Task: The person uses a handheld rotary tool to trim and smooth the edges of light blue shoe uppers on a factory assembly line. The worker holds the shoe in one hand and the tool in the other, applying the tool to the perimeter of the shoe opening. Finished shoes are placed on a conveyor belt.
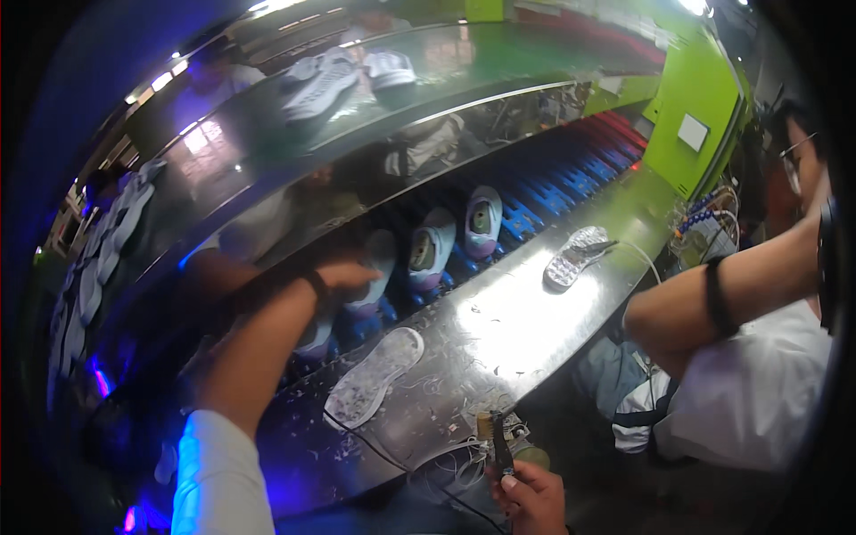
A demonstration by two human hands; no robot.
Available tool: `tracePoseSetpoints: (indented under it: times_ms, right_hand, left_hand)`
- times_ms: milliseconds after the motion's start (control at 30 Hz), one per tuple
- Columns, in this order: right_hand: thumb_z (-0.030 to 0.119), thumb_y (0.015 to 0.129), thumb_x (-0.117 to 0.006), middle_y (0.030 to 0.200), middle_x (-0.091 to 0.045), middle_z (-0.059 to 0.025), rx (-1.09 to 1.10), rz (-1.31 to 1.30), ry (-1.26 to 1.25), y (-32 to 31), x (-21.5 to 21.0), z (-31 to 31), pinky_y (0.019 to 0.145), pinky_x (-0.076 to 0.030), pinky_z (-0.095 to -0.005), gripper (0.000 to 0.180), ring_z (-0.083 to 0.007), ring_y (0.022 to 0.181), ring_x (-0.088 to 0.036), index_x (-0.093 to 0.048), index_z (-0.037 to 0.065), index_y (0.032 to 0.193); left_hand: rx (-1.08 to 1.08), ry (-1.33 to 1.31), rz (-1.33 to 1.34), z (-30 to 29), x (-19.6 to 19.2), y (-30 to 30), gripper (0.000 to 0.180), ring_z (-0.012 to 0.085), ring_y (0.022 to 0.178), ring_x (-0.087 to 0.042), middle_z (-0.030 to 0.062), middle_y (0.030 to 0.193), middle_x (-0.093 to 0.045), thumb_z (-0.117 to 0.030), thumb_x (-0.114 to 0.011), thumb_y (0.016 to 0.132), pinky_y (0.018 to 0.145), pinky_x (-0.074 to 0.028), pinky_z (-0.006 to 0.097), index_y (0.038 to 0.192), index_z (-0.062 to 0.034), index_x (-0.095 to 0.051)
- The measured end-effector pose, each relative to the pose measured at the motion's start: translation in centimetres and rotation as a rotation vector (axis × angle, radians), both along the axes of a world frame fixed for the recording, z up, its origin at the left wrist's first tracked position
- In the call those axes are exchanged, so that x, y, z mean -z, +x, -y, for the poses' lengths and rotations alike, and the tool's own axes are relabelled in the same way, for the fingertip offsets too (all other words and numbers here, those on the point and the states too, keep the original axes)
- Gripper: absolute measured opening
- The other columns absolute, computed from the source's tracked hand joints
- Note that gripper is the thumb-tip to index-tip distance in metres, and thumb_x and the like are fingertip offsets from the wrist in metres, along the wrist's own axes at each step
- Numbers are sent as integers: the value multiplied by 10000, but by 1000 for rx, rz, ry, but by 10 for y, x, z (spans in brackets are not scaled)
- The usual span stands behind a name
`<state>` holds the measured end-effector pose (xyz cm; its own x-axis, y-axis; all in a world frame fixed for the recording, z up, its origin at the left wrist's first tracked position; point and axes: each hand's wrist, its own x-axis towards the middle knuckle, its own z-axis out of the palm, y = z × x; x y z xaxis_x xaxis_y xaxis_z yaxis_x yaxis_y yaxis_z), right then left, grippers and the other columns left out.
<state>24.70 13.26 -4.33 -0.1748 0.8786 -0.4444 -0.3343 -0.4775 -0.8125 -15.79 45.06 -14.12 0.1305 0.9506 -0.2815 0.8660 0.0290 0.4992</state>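
My left hand (346, 274) reaches over the conveyor and grips a pale shoe (379, 254) at its upper part; the fingers look blurred. A black band circles that wrist. Low in the view, my right hand (532, 496) is closed around the dark handle of a brush (501, 446), whose tan bristles point up. Between the hands, a pale shoe sole (374, 378) covered with scraps lies on the metal ledge (455, 357). Further along the conveyor stand a white and purple shoe (432, 248) and another like it (483, 223). Partly hidden below my left hand is one more shoe (316, 339).
Blue slats form the conveyor (544, 201). A second sole (577, 259) lies on the ledge beside a thin hose. Above is a green shelf (499, 58) with white shoes (323, 85). A co-worker's arm (740, 294) is at right, near a green machine panel (700, 107). A black cable (370, 446) crosses the ledge.
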Motion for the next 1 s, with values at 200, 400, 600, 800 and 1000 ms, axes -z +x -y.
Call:
tracePoseSetpoints:
  times_ms: [200,400,600,800,1000]
  right_hand:
    - [142,1024,-653,728,-547,48,-79,66,133,-6,-27,35,541,-279,-199,174,-21,584,-396,-687,-27,1044]
    - [139,1006,-670,762,-577,23,-142,107,168,-17,-34,61,550,-300,-203,224,-35,606,-429,-676,-50,1128]
    - [146,985,-693,813,-631,-17,-284,62,157,-30,-30,89,560,-346,-207,367,-59,634,-494,-665,-85,1269]
    - [73,1034,-654,905,-678,-40,-636,79,241,-58,-30,97,650,-430,-212,313,-51,758,-560,-646,-93,1300]
    - [97,1010,-688,836,-674,-18,-719,392,582,-117,13,99,617,-438,-241,278,-58,723,-552,-675,-68,1233]
  left_hand:
    - [-282,299,-113,5,44,4,648,339,1214,-674,185,1309,-699,-440,-814,778,1044,-527,418,1324,-114,-688]
    - [-648,116,680,110,-20,0,395,185,844,-714,81,1004,-768,-336,-806,859,726,-561,364,1089,-17,-772]
    - [-698,105,1350,351,-37,-64,412,175,1177,-636,79,1227,-679,-22,-696,898,1055,-483,339,1306,-30,-639]
    - [-899,433,1337,547,-37,-35,647,252,1139,-654,122,1378,-636,-367,-715,942,1020,-531,432,1448,-12,-523]
    - [-1014,630,718,589,-41,-21,734,236,1166,-626,94,1276,-639,-307,-869,816,1042,-502,406,1395,-6,-532]
